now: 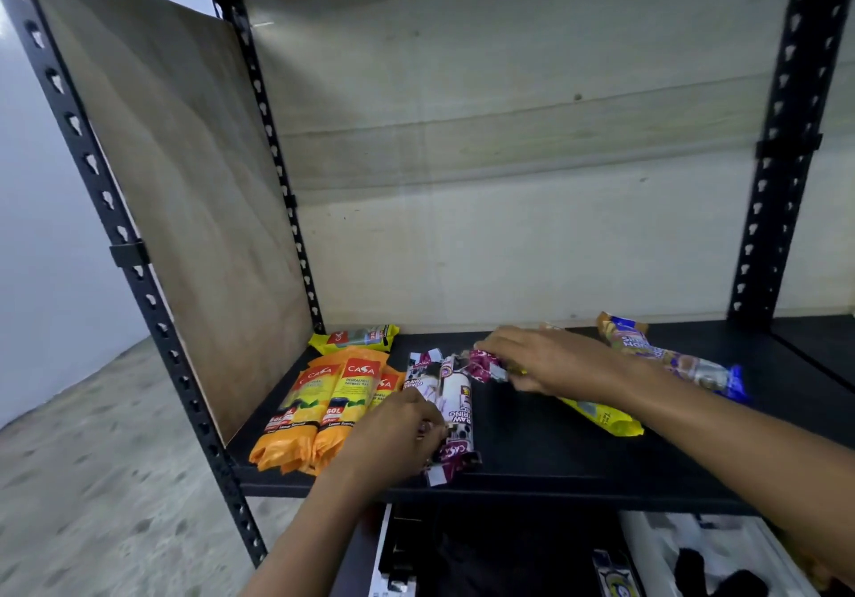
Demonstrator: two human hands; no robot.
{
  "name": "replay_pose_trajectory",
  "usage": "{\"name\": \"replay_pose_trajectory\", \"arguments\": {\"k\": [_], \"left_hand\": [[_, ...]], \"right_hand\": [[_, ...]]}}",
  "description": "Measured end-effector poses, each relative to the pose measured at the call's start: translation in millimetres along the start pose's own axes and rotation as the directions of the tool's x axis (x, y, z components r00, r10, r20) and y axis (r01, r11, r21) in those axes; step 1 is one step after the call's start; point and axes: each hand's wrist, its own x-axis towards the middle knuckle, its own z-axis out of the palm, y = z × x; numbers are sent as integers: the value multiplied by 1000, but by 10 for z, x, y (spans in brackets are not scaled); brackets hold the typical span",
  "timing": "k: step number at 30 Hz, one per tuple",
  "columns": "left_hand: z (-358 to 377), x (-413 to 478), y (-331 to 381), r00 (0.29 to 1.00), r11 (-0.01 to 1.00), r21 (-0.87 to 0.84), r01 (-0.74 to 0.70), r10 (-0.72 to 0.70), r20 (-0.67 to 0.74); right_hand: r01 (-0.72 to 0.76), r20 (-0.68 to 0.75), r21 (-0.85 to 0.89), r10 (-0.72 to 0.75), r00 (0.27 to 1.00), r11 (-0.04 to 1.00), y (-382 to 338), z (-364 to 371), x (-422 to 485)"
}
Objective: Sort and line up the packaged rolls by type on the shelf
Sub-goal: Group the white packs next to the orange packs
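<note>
— When reading from the near edge: found left hand [398, 430] curled round the near end of a maroon-and-white roll [455, 411], laid near-to-far on the shelf [578, 462], just right of the orange rolls [324, 407].
— And further in?
— Found right hand [546, 360] palm down, fingers and thumb seemingly closed on a crosswise maroon roll [483, 365]. Blurred, so judged rather than confirmed. Runs left to right, just beyond the far end of the lined one.
— Verdict?
— Needs turning near-to-far, then setting right of its match. Best left to right hand, already on it. Blue roll [671, 356] far right, not yet sorted.
</note>
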Motion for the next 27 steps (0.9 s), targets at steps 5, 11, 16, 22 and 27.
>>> {"name": "replay_pose_trajectory", "arguments": {"k": [5, 11, 16, 22, 27], "left_hand": [[67, -29, -9, 999, 999, -34, 36, -35, 35], [130, -20, -38, 999, 999, -20, 37, -37, 13], [170, -30, -61, 999, 999, -15, 33, -33, -8], [153, -4, -85, 999, 998, -43, 42, -41, 9], [2, 134, -124, 999, 999, -39, 18, -16, 35]], "right_hand": [[53, 72, -78, -47, 996, 996, -232, 141, -172], [55, 97, -34, -51, 994, 998, -396, 383, -343], [-66, 24, 50, 64, 998, 997, -448, 570, -417], [-150, 20, 164, 149, 989, 975, -477, 738, -467], [-280, -10, 479, 324, 946, 832, -563, 698, -392]]}}
